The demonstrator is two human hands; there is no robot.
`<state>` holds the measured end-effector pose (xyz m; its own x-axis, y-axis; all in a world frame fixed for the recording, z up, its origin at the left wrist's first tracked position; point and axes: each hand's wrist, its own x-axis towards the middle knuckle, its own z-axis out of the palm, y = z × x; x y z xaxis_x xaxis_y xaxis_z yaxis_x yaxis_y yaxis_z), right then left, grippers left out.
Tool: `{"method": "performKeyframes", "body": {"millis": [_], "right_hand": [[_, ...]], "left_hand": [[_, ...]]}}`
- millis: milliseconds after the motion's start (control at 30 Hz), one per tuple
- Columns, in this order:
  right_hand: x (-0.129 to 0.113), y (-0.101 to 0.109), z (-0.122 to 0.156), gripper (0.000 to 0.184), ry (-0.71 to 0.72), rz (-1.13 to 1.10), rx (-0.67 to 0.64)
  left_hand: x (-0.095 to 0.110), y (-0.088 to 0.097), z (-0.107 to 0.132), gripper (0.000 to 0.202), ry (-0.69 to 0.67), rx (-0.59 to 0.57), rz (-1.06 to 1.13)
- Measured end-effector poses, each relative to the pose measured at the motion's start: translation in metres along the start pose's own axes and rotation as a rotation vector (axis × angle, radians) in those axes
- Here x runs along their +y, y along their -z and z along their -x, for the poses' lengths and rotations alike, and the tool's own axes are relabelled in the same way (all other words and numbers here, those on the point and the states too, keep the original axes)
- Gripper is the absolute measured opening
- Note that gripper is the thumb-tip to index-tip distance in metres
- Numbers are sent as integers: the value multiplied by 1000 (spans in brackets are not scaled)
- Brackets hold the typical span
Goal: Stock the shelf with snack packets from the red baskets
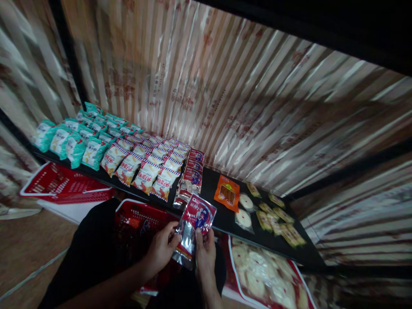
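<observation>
My left hand [161, 251] and my right hand [205, 253] both grip a stack of red and clear snack packets [193, 225], held just below the front edge of a black shelf [222, 214]. The top packet is red with a blue figure printed on it. Right above my hands, a row of matching red packets [192, 174] lies on the shelf. Under my left hand stands a red shopping basket [135, 216] holding more packets.
Teal snack bags [77, 139] and white-and-red bags [144, 165] fill the shelf's left part. An orange packet [227, 192], round white cakes [246, 210] and small yellow packets [277, 219] lie at right. A second red basket [61, 184] sits on the floor at left. A large printed bag [264, 274] lies below.
</observation>
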<state>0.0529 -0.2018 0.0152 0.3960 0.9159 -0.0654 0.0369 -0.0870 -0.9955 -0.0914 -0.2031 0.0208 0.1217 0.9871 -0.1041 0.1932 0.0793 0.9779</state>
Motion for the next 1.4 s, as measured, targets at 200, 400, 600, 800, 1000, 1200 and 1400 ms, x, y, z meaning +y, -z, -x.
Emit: {"method": "performKeyframes", "body": {"millis": [200, 400, 600, 800, 1000, 1200, 1400], "right_hand": [[-31, -12, -61, 73, 167, 153, 51], [-43, -31, -112, 61, 370, 419, 19], [-34, -46, -138, 48, 504, 668, 18], [-18, -52, -143, 44, 542, 756, 14], [-10, -54, -143, 43, 533, 836, 35], [-17, -57, -138, 39, 616, 914, 55], [-36, -69, -144, 46, 661, 1034, -101]], "left_hand": [[24, -11, -38, 56, -56, 111, -16], [33, -11, -84, 44, -190, 223, -187], [18, -14, -102, 41, -192, 299, -228], [8, -17, -106, 41, -231, 347, -287], [6, -17, -107, 42, -275, 361, -348], [1, -17, -105, 45, -283, 363, -361], [-2, -19, -105, 45, -263, 360, -382]]}}
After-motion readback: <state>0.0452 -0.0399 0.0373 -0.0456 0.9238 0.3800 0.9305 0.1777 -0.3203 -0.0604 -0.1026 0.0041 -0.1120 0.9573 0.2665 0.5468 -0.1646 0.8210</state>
